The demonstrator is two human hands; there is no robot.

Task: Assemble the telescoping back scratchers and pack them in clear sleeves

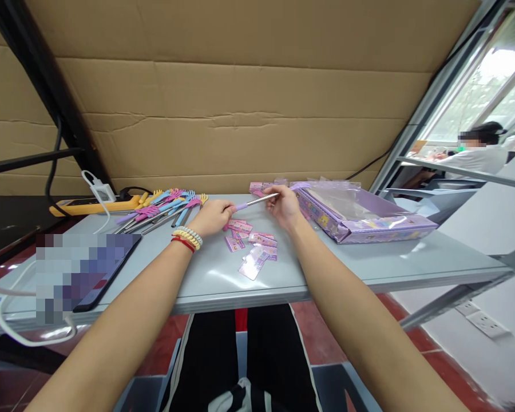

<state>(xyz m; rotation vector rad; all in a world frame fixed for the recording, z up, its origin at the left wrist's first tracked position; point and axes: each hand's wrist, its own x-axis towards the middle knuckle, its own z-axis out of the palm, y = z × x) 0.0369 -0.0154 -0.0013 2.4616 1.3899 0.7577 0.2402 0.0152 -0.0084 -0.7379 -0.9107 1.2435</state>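
Between my hands a back scratcher (256,200) with a lilac grip and a silver metal rod is held level above the grey table (214,274). My left hand (216,217) is closed on its lilac end. My right hand (284,207) pinches the metal rod at the other end, where the fingers hide the tip. Below and between the hands lie several small pink and purple printed cards (262,240), some overlapping. Left of my left hand is a pile of back scratchers (167,207) with yellow, pink and blue claw heads.
A purple printed box (347,229) with clear plastic bags (339,197) stands on the right. At left lie a tablet or phone (107,274), a white cable (4,320) and a yellow tool (86,205). Cardboard (249,91) closes off the back. Another person (476,151) sits far right.
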